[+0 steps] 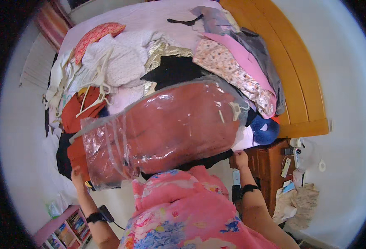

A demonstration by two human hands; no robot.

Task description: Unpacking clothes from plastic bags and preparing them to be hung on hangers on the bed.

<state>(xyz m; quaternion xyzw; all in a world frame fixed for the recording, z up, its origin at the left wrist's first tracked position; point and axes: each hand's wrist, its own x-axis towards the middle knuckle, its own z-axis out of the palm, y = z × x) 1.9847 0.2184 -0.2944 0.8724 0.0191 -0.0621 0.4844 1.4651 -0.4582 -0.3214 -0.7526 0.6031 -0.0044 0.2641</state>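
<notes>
A rust-red garment in a clear plastic garment cover (170, 124) lies across the near side of the bed, in front of me. Inside the cover, the hook of a white hanger (236, 109) shows at the right end. At the left end, rust-red cloth (77, 157) sticks out past the plastic. My left hand (78, 176) touches the lower edge of this cloth; its grip is not clear. My right hand (241, 158) pinches the end of a black cloth (209, 160) that shows below the cover.
White hangers (102, 87) lie on an orange-red garment (74, 109) at the left. Behind are a black garment (176, 70), a floral garment (229, 71) and a red patterned cushion (97, 37). To the right stand a wooden headboard (298, 71), a blue neck pillow (265, 130) and a wooden cabinet (268, 174).
</notes>
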